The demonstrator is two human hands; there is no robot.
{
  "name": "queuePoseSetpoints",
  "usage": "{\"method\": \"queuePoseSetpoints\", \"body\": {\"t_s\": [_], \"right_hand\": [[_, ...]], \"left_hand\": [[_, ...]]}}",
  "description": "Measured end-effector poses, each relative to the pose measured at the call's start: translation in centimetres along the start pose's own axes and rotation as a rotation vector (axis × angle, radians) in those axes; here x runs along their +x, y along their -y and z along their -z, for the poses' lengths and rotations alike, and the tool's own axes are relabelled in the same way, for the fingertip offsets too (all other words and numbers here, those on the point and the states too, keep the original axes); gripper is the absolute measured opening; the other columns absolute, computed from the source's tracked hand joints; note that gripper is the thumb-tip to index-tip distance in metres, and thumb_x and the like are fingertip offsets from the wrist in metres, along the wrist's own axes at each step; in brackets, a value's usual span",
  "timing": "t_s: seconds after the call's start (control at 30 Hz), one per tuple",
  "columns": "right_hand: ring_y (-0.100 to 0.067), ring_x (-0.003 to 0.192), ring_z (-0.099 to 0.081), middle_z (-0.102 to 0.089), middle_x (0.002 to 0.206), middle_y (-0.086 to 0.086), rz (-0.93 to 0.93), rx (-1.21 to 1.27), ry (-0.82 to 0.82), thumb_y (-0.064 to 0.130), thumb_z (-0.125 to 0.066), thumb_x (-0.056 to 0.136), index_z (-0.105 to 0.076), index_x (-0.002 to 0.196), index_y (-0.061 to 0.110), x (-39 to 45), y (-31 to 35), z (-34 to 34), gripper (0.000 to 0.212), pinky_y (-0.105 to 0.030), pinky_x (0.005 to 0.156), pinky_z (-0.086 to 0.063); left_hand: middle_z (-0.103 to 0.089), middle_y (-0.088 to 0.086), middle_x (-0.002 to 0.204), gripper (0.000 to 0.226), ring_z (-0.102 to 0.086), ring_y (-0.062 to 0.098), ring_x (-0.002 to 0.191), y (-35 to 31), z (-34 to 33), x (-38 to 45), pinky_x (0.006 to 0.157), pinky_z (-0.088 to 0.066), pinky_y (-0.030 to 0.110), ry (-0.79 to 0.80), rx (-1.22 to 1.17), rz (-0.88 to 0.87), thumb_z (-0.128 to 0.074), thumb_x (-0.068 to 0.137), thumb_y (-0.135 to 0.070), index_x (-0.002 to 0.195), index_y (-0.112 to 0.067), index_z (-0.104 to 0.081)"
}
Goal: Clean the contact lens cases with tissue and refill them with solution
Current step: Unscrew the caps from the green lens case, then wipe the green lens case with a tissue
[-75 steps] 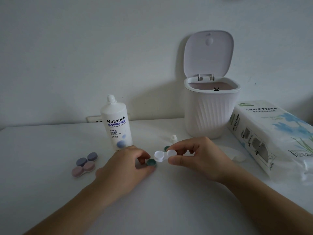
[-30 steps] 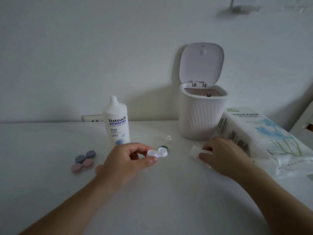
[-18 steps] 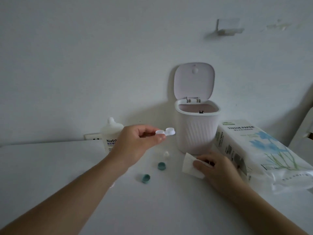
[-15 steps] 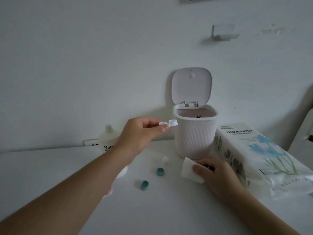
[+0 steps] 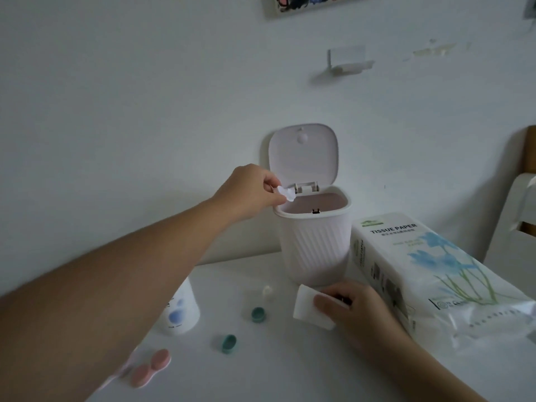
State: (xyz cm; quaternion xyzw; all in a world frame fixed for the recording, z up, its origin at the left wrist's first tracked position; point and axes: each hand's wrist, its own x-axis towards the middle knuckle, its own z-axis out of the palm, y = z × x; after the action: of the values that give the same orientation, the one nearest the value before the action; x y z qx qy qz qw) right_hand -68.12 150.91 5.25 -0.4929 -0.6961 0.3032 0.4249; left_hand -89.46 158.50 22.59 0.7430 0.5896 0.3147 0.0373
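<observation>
fingers (image 5: 268,181) of left hand (image 5: 246,192) pinch white case (image 5: 285,193) over bin (image 5: 311,245); right hand (image 5: 356,311) grips tissue (image 5: 304,306).

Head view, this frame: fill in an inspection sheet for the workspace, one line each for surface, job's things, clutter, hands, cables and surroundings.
Surface: white table, dimly lit.
Job's things: white lens case held tilted over the open bin; two teal caps loose on the table; pink lens case closed, near the front edge; solution bottle partly behind the left forearm; folded tissue; tissue pack lying on its side.
Clutter: small white cap near the bin.
Hands: left hand pinches the white case; right hand holds the tissue.
Cables: nothing seen.
Surroundings: white wall, small wall hook, picture edge at top.
</observation>
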Motion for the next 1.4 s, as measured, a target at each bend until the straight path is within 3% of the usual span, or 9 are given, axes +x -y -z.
{"method": "queuePoseSetpoints", "body": {"t_s": [0.2,0.33,0.5,0.63,0.77,0.87,1.03,1.2,1.4], "right_hand": [[-0.014,0.08,-0.064,-0.07,0.086,-0.002,-0.01,0.003,0.007,0.021,-0.076,0.086,-0.079,0.084,0.016,0.0,0.0,0.0,0.006,-0.021,0.069,-0.044],[-0.011,0.077,-0.063,-0.069,0.084,-0.001,-0.009,0.0,0.017,0.023,-0.076,0.086,-0.078,0.08,0.019,-0.2,0.2,0.2,0.008,-0.023,0.068,-0.044],[-0.01,0.074,-0.061,-0.069,0.083,-0.001,-0.022,-0.003,0.014,0.025,-0.075,0.087,-0.078,0.082,0.016,-0.1,0.3,0.3,0.011,-0.024,0.067,-0.044],[-0.016,0.079,-0.064,-0.068,0.084,-0.001,-0.043,0.011,0.007,0.026,-0.076,0.086,-0.077,0.082,0.017,-0.2,0.4,0.3,0.011,-0.03,0.071,-0.047],[-0.016,0.08,-0.065,-0.068,0.085,0.001,-0.04,0.01,0.01,0.027,-0.075,0.086,-0.078,0.083,0.017,-0.2,0.4,0.3,0.01,-0.035,0.076,-0.05],[-0.016,0.079,-0.064,-0.069,0.084,-0.001,-0.032,-0.001,0.001,0.028,-0.075,0.086,-0.077,0.083,0.017,-0.2,0.4,0.4,0.011,-0.034,0.074,-0.05],[-0.008,0.07,-0.059,-0.066,0.08,0.002,-0.036,0.003,-0.001,0.028,-0.075,0.086,-0.076,0.079,0.019,-0.2,0.4,0.4,0.011,-0.022,0.065,-0.043],[-0.002,0.067,-0.056,-0.065,0.078,0.004,-0.03,-0.007,-0.001,0.028,-0.075,0.086,-0.075,0.076,0.024,-0.2,0.5,0.5,0.012,-0.017,0.062,-0.041],[-0.005,0.07,-0.058,-0.067,0.081,0.002,-0.026,-0.004,-0.007,0.027,-0.074,0.087,-0.077,0.082,0.019,-0.2,0.6,0.4,0.01,-0.016,0.062,-0.041]], "left_hand": [[-0.07,-0.003,0.098,0.018,-0.064,0.02,0.089,-1.7,0.8,1.7,0.076,-0.052,0.036,0.144,0.465,-0.317,-0.065,0.092,-0.022,0.109,-0.023,-0.073],[-0.06,-0.003,0.091,0.015,-0.058,0.023,0.092,-2.6,1.1,2.1,0.079,-0.05,0.042,0.21,0.672,-0.472,-0.055,0.097,-0.016,0.102,-0.021,-0.069],[-0.062,0.002,0.092,0.019,-0.056,0.026,0.09,-3.2,0.8,1.5,0.071,-0.05,0.041,0.096,0.857,-0.661,-0.049,0.101,-0.013,0.102,-0.018,-0.067],[-0.062,0.009,0.072,0.014,-0.055,0.03,0.066,-3.5,0.7,0.4,0.056,-0.038,0.034,-0.07,0.881,-0.86,-0.062,0.088,0.004,0.084,-0.008,-0.07],[-0.058,0.009,0.067,0.021,-0.052,0.028,0.062,-3.7,1.0,-0.1,0.056,-0.029,0.031,-0.075,0.927,-0.922,-0.063,0.079,0.013,0.076,-0.008,-0.064],[-0.06,0.008,0.069,0.021,-0.053,0.028,0.064,-3.5,1.1,-0.1,0.054,-0.035,0.033,-0.081,0.945,-0.952,-0.062,0.081,0.012,0.079,-0.008,-0.066],[-0.058,0.01,0.066,0.023,-0.052,0.028,0.06,-3.7,1.1,-0.4,0.052,-0.036,0.033,-0.062,0.941,-0.959,-0.062,0.077,0.016,0.074,-0.007,-0.063],[-0.064,0.009,0.083,0.024,-0.057,0.031,0.077,-3.6,0.5,-0.3,0.063,-0.043,0.039,0.015,0.974,-0.912,-0.053,0.091,0.008,0.1,-0.008,-0.069],[-0.063,0.007,0.092,0.027,-0.052,0.03,0.083,-4.1,0.8,-0.2,0.07,-0.043,0.039,0.124,1.025,-0.845,-0.045,0.094,0.006,0.103,-0.011,-0.063]]}}
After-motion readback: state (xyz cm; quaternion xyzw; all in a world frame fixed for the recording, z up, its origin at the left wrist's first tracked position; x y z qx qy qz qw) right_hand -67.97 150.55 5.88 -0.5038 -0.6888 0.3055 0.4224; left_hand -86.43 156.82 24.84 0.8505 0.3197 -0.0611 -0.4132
